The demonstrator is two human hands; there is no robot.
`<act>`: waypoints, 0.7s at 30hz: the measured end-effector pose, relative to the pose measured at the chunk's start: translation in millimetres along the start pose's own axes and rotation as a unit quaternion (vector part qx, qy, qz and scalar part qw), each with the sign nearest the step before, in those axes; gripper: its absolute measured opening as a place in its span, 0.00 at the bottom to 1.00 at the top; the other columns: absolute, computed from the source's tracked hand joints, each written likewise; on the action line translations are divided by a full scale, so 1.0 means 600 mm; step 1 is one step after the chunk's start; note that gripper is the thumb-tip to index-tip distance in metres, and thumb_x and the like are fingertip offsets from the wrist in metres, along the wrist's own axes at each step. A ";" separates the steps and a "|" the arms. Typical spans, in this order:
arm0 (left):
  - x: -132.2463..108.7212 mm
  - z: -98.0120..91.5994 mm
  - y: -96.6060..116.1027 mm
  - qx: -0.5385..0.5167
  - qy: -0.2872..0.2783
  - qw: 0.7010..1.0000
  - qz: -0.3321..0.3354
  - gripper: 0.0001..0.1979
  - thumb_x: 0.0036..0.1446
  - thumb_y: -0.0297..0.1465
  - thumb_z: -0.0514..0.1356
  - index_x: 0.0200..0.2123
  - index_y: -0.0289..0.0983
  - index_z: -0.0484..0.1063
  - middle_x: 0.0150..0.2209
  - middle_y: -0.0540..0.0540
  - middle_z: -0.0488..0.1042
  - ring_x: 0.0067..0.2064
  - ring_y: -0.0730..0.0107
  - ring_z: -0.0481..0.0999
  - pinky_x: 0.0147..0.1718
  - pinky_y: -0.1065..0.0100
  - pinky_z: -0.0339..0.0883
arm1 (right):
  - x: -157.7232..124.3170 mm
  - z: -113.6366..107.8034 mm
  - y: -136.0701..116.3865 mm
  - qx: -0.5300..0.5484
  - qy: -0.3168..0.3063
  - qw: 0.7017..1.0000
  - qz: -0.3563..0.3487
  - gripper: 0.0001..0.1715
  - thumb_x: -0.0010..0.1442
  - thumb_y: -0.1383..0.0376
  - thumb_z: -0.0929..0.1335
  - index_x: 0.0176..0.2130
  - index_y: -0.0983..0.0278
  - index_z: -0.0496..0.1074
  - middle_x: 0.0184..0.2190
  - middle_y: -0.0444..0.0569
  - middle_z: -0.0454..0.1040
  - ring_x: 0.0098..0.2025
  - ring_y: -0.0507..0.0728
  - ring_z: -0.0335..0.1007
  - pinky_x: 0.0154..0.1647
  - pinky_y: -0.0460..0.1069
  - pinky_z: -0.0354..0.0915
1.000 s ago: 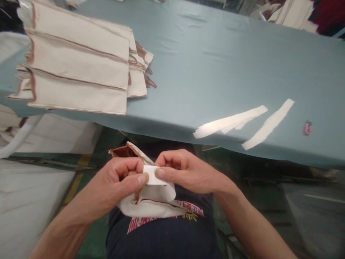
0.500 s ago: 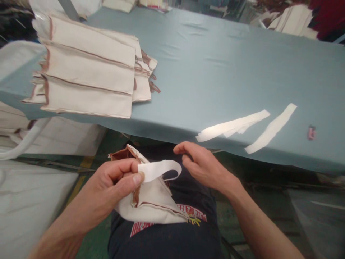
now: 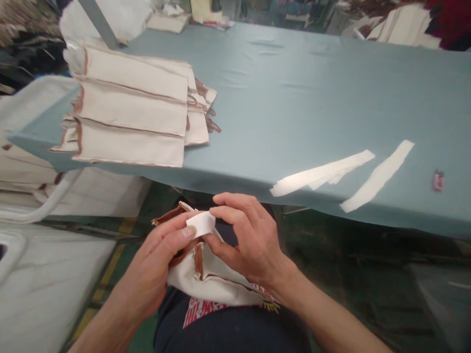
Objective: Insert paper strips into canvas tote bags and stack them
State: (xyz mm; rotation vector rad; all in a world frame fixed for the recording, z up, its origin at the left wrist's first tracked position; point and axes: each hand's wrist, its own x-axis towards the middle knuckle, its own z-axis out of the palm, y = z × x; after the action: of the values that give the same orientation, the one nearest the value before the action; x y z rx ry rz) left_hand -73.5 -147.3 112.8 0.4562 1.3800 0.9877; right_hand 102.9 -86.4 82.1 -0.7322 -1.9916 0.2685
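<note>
Between my hands is a short white paper strip, bent over and partly hidden by fingers. My left hand pinches its left end between thumb and fingers. At the other end, my right hand closes its thumb and fingertips on the strip. Beneath both hands, a cream fabric bag with brown edging lies on my lap, its mouth facing up and to the left. My left fingers are at the bag's mouth; how far they reach inside is hidden.
A blue-green covered table stands ahead. On it lie a stack of cream bags at left, a bundle of white strips, another white strip and a small pink object. White bins stand at my left.
My right hand has moved left from beside the bag and closed on the strip's free end. The strip's open loop is now mostly covered. The view has shifted slightly.
</note>
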 end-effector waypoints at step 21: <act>-0.004 -0.025 -0.031 0.125 0.097 0.979 0.129 0.25 0.68 0.58 0.57 0.43 0.43 0.77 0.25 0.53 0.76 0.24 0.66 0.74 0.23 0.69 0.66 | -0.032 0.027 0.007 0.096 -0.086 0.982 0.140 0.11 0.73 0.67 0.65 0.37 0.59 0.74 0.35 0.49 0.83 0.38 0.57 0.78 0.43 0.52 0.71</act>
State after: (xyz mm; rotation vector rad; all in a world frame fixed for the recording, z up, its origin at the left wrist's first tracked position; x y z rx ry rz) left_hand -81.4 -163.2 96.7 0.7577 1.6610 1.0937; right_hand 97.5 -92.7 57.6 -0.8884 -1.9848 0.7033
